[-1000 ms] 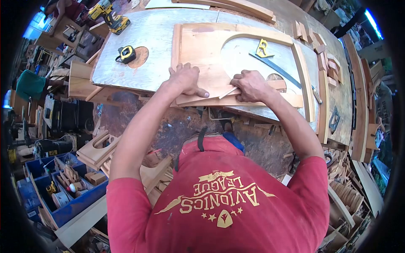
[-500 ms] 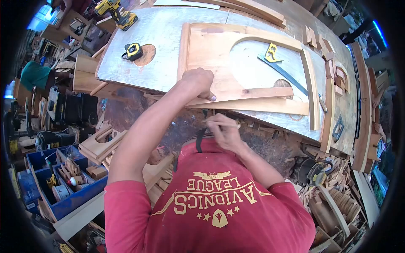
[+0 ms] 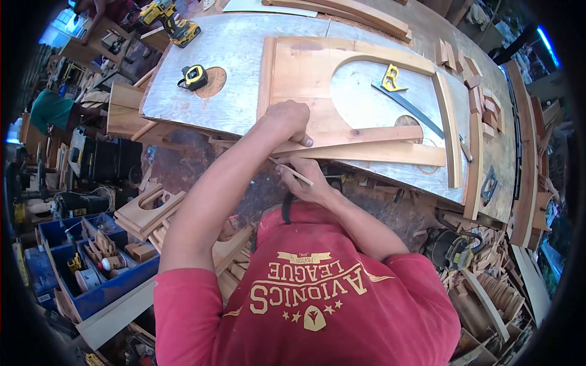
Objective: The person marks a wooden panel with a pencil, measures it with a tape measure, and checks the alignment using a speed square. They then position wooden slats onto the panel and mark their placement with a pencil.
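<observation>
My left hand (image 3: 288, 122) presses down on the near left corner of a flat wooden panel (image 3: 299, 70) with a large curved cut-out, its fingers curled and its thumb at the near edge. In my right hand (image 3: 305, 178) is a thin pencil (image 3: 299, 175), its tip at the edge of the wood just below my left hand. Under the panel's near arm lies a long wooden strip (image 3: 390, 154), slightly angled to it. A yellow-handled square (image 3: 392, 79) with a dark blade rests inside the cut-out.
On the worktable (image 3: 165, 91) are a tape measure (image 3: 194, 77) and a yellow drill (image 3: 174, 25). Wood blocks (image 3: 488, 107) and a small saw (image 3: 489, 185) lie to the right. A blue toolbox (image 3: 101, 299) stands lower left. Another person in a green garment (image 3: 52, 110) is far left.
My right hand has moved up and left with the pencil, from in front of my shirt to the wood's near edge. The left hand has stayed on the panel.
</observation>
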`<state>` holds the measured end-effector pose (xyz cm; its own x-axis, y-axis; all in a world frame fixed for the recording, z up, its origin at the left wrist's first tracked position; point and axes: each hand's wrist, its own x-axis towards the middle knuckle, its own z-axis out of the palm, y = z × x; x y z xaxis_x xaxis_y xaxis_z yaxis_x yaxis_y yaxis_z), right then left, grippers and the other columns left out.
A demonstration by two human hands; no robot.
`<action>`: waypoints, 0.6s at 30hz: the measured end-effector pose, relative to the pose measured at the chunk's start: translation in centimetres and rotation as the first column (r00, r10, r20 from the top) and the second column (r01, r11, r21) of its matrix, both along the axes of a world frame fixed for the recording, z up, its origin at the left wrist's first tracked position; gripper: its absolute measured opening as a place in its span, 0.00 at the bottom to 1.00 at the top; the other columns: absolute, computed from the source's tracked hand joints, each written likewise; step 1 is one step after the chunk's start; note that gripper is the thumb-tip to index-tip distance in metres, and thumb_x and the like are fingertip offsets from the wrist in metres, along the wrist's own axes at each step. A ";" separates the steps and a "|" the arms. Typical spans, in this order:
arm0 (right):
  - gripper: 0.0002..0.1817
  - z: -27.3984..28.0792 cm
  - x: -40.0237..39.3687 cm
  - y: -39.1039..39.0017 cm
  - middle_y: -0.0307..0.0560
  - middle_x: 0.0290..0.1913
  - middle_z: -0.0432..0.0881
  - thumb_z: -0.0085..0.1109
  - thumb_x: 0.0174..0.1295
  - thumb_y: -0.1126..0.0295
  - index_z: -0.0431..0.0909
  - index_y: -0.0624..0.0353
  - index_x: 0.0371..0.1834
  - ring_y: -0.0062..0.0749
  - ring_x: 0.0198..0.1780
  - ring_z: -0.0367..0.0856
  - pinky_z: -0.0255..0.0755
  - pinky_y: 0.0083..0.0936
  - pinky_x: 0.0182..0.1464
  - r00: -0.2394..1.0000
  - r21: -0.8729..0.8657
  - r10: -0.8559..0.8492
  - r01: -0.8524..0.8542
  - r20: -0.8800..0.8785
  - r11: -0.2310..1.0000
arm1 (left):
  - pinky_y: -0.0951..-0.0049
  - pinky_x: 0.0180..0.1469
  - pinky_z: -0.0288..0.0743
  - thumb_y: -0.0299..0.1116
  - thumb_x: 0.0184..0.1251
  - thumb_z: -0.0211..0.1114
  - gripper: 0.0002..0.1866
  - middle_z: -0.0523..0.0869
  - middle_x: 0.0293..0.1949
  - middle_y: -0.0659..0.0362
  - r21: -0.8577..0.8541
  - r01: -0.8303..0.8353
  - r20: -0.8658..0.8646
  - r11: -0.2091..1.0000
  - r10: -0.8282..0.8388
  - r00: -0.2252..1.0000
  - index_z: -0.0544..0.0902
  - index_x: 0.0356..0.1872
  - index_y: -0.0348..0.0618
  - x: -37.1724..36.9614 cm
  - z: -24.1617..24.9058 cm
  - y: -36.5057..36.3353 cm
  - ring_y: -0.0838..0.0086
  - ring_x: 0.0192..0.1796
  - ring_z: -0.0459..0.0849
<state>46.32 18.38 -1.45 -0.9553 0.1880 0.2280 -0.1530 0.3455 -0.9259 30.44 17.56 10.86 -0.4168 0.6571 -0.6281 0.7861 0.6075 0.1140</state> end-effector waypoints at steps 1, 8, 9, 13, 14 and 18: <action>0.13 -0.1 0.0 0.0 0.52 0.29 0.86 0.56 0.72 0.68 0.83 0.68 0.48 0.38 0.30 0.88 0.81 0.33 0.37 1.000 0.007 -0.004 0.004 0.019 1.000 | 0.59 0.56 0.82 0.55 0.54 0.81 0.31 0.91 0.50 0.49 -0.003 0.000 0.003 1.000 0.000 1.000 0.89 0.50 0.40 0.0 0.0 0.0 0.55 0.55 0.89; 0.11 0.5 0.7 0.6 0.52 0.27 0.86 0.57 0.72 0.69 0.84 0.67 0.45 0.37 0.29 0.87 0.80 0.32 0.35 0.998 0.035 -0.065 0.065 -0.025 0.997 | 0.58 0.55 0.82 0.54 0.56 0.80 0.29 0.90 0.50 0.49 -0.038 0.022 0.003 0.999 -0.022 1.000 0.89 0.50 0.41 -0.1 0.0 0.3 0.55 0.54 0.89; 0.11 1.0 1.0 1.0 0.52 0.27 0.86 0.58 0.72 0.69 0.84 0.68 0.45 0.36 0.29 0.87 0.80 0.31 0.35 0.996 0.049 -0.081 0.083 -0.037 0.995 | 0.58 0.55 0.82 0.53 0.57 0.80 0.28 0.90 0.50 0.49 -0.037 0.025 0.003 0.999 -0.025 1.000 0.89 0.50 0.41 -0.1 -0.1 0.3 0.55 0.54 0.89; 0.09 1.8 3.9 4.2 0.56 0.30 0.86 0.59 0.68 0.72 0.86 0.63 0.43 0.45 0.30 0.86 0.79 0.35 0.36 0.957 -0.001 -0.264 0.266 0.120 0.964 | 0.58 0.57 0.81 0.51 0.56 0.80 0.28 0.90 0.50 0.49 -0.031 0.039 0.018 0.999 -0.039 0.999 0.87 0.51 0.42 -0.1 -0.6 0.4 0.56 0.55 0.88; 0.09 1.8 4.6 5.0 0.56 0.30 0.86 0.59 0.68 0.71 0.86 0.63 0.43 0.43 0.30 0.86 0.78 0.34 0.35 0.942 0.001 -0.308 0.310 0.130 0.951 | 0.58 0.57 0.81 0.51 0.57 0.80 0.28 0.90 0.51 0.50 -0.035 0.037 0.030 0.999 -0.036 0.999 0.87 0.52 0.42 -0.1 -0.6 0.5 0.56 0.56 0.88; 0.10 1.3 7.4 8.1 0.51 0.30 0.88 0.59 0.70 0.70 0.86 0.62 0.45 0.36 0.30 0.86 0.79 0.30 0.35 0.870 -0.027 -0.455 0.468 0.192 0.883 | 0.58 0.59 0.80 0.50 0.58 0.79 0.28 0.90 0.52 0.50 -0.039 0.053 0.064 0.998 -0.050 0.997 0.86 0.54 0.44 0.2 0.4 0.7 0.57 0.58 0.87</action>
<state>53.67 26.44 -0.17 -0.7786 0.6265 0.0356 0.1740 0.2700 -0.9470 30.64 18.30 11.23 -0.3418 0.6498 -0.6789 0.8084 0.5717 0.1402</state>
